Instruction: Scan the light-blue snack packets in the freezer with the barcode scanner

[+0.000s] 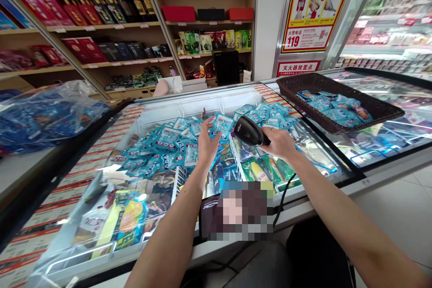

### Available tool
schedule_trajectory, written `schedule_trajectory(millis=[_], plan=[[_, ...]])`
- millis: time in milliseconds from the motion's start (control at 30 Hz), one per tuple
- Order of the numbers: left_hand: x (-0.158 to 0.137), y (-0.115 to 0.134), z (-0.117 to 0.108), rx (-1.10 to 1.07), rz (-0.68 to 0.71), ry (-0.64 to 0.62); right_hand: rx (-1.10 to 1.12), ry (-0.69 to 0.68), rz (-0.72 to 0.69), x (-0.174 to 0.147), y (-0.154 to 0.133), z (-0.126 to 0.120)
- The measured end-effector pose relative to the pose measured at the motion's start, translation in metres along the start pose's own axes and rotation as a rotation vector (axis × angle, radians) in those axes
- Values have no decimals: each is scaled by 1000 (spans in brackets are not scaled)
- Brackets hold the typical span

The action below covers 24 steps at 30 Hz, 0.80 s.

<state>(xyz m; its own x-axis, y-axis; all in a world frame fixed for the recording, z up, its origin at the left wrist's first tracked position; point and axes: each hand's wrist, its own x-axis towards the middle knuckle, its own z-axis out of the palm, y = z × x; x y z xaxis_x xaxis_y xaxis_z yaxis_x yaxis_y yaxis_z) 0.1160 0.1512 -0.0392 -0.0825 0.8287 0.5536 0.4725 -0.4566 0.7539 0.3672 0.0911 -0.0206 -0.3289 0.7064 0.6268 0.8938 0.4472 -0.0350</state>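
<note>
My left hand (208,141) pinches a small blue snack packet (223,123) by its edge, with a printed barcode side facing up. Wrapped round the handle of a black barcode scanner (249,131) is my right hand (278,144); the scanner's head points left toward the packet. Many more such packets form a loose pile (162,144) on the freezer's glass top, to the left of my left hand. Another heap of them (266,114) lies behind the scanner. The scanner's cable (285,195) hangs down from under my right wrist.
A dark woven basket (381,114) with blue packets stands on the right of the freezer. At left lies a clear plastic bag (50,117) full of blue packs. Frozen goods (130,220) show under the glass. Shelves (111,24) with bottles and boxes line the back; a blurred-out patch covers the front edge.
</note>
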Motion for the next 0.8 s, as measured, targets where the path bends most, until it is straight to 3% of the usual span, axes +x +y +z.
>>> schedule_trajectory(millis=[167, 433, 800], plan=[[-1, 7, -1, -41, 36, -57, -2, 8, -33, 0, -1, 0], [0, 5, 1, -82, -40, -38, 8, -56, -13, 0, -3, 0], [0, 5, 1, -102, -81, -55, 8, -38, -21, -2, -2, 3]])
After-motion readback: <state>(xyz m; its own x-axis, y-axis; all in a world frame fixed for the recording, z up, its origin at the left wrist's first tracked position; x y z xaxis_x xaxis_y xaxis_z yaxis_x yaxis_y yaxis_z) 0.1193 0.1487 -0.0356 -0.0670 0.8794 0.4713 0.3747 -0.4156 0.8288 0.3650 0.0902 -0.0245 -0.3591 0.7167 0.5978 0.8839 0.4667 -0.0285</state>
